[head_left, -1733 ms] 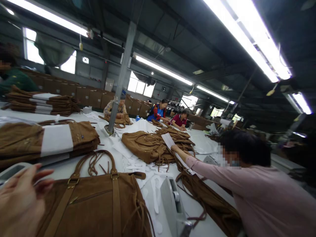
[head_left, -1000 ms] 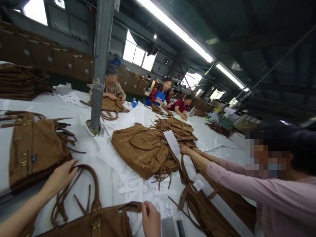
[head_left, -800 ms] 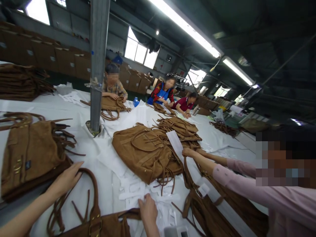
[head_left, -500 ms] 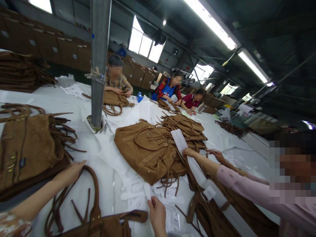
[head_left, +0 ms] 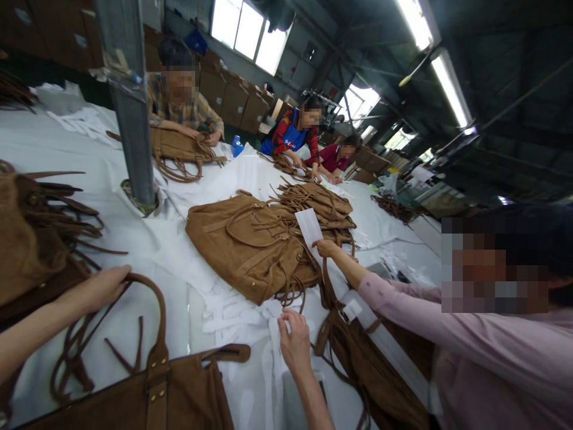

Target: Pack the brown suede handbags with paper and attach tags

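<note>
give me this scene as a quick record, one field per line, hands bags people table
left hand: at the top of the looped handle of the nearest bag
right hand: at the loose white strips; grip on one unclear
middle bags: brown, overlapping in a pile
table: white-covered, a metal post rising through it
person at right: pink sleeve, one hand on a white band
people across: three, in plaid shirt, blue apron, dark red top
</note>
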{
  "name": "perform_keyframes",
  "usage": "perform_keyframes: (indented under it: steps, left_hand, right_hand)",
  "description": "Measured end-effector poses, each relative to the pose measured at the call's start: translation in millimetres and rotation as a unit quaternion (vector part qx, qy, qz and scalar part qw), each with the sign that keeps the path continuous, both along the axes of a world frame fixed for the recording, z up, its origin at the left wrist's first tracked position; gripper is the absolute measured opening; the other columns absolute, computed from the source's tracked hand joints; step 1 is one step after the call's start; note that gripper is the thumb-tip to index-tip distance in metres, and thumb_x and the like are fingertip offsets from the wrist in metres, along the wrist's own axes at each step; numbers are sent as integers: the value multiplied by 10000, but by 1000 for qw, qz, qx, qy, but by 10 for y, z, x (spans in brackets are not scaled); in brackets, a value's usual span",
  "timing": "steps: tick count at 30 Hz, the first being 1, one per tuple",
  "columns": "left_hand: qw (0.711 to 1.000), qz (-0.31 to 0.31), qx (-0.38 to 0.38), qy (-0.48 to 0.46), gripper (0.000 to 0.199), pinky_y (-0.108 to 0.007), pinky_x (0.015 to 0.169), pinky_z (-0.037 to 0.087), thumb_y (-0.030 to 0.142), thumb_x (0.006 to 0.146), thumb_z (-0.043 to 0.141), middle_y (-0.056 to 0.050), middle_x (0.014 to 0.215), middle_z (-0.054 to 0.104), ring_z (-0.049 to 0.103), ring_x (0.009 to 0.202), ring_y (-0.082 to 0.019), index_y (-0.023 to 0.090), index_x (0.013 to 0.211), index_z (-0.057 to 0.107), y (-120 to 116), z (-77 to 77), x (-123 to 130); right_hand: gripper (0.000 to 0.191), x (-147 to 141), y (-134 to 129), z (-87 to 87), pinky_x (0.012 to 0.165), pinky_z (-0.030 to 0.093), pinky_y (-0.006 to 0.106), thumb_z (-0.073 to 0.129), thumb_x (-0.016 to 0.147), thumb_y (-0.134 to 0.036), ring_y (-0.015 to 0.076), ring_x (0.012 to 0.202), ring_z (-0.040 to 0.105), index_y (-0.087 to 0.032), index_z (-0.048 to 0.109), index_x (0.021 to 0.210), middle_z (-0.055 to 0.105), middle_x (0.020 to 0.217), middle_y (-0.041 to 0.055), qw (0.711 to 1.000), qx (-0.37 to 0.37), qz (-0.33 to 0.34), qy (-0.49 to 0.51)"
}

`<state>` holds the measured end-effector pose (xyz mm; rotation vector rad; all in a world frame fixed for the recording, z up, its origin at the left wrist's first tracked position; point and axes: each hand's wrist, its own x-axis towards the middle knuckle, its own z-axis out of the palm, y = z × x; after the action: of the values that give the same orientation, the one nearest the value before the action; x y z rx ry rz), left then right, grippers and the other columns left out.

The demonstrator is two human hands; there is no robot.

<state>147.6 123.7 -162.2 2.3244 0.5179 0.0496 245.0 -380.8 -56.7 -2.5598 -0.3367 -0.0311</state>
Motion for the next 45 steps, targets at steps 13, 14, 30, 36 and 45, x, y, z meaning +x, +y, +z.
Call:
perform_keyframes:
  steps: [13,14,30,36,45]
  left_hand:
    - [980,-170,-10,105,182,-242,590,291,364,706,599,21,629,540,484,636,-160,195,665,547,-231,1441,156]
    - [975,-184,-32,121,200,-238,564,300,381,685,614,31,595,533,483,602,-152,195,663,545,-228,1566,168]
    - [980,-134,-113,96,575,-241,470,208,734,774,335,54,502,285,274,485,-99,199,566,371,-237,1781,-184]
    - [988,-107,-94,64,508,-241,524,234,648,805,361,48,565,271,293,545,-104,196,573,340,-265,1716,-259]
    - [992,-99,-66,51,473,-243,550,248,600,827,358,43,582,306,341,565,-121,186,623,459,-312,1649,-357]
  right_hand:
    - [527,-17,449,112,625,488,265,430,828,-611,192,636,644,-162,661,977,697,747,73,984,155,13,91]
    - [560,9,491,97,579,481,264,440,813,-632,184,575,621,-158,664,1008,687,709,64,983,162,-2,87]
    - [601,-213,1254,373,654,512,291,567,716,-674,208,760,639,-149,702,973,707,839,80,937,287,77,186]
    - [521,-526,1156,40,726,461,319,285,872,-581,200,701,591,-219,587,648,626,675,40,981,155,79,84]
    - [519,-201,647,403,517,408,265,429,765,-721,133,518,472,-214,522,700,495,543,-30,936,313,-40,158]
